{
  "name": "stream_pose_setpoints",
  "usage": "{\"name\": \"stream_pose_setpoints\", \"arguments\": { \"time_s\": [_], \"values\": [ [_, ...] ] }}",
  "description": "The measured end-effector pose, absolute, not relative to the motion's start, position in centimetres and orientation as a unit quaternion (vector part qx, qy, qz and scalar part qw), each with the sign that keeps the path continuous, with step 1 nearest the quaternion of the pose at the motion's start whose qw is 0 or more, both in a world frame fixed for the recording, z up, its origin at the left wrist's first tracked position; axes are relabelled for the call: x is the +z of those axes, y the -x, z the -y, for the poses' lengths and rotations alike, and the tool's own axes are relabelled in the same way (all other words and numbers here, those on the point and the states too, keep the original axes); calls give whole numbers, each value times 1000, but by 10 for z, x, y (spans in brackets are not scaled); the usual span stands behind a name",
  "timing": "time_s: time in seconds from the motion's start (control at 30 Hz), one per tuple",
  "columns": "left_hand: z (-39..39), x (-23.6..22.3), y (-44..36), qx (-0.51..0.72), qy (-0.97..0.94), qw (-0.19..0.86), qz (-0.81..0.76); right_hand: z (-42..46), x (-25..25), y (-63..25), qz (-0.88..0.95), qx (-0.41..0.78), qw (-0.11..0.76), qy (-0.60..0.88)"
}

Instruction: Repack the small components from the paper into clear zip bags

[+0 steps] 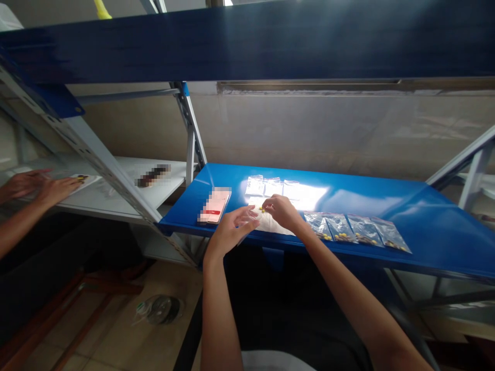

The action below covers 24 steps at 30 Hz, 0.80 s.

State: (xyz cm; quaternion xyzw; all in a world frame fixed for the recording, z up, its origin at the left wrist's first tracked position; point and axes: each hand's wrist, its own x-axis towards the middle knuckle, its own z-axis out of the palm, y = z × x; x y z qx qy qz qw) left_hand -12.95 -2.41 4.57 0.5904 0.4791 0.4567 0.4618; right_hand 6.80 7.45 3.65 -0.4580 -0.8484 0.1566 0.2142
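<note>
My left hand [228,229] is curled with its fingertips round a clear plastic bag [243,220], partly hidden by the fingers. Close by on the right, my right hand [283,210] pinches a small yellow pill-like piece [262,209] near the bag's mouth. Beneath both hands lies a white sheet [267,222] on the blue shelf [371,198]. To the right, several small zip bags [342,228] lie in a row, with yellow and brown pieces at their bottoms. Three flat clear bags [272,187] lie behind the sheet.
A pink phone-like box [217,203], partly blurred out, lies left of my hands. A blue beam [247,46] crosses overhead, and metal posts [189,123] frame the shelf. At the left, another person's hands [56,190] are over a white shelf [116,198]. A clear container [164,309] stands on the floor.
</note>
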Motion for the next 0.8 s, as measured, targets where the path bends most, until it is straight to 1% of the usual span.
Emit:
{"name": "stream_pose_setpoints", "arguments": {
  "time_s": [0.17, 0.4, 0.5, 0.63, 0.7, 0.8],
  "values": [
    [24, 42, 134, 459, -584, 460, -487, -79, 8, -65, 847, 110, 179, 488],
    [24, 41, 136, 466, -568, 464, -494, -81, 3, -61, 854, 96, 159, 486],
    [23, 39, 136, 466, -569, 464, -493, -79, 11, -62, 846, 117, 214, 474],
    [22, 37, 135, 459, -574, 465, -494, -70, 33, -67, 821, 229, 328, 407],
    [21, 38, 133, 450, -581, 463, -496, -62, 45, -66, 819, 277, 349, 362],
    [20, 41, 128, 437, -601, 466, -481, -50, 60, -63, 829, 308, 340, 320]
  ]
}}
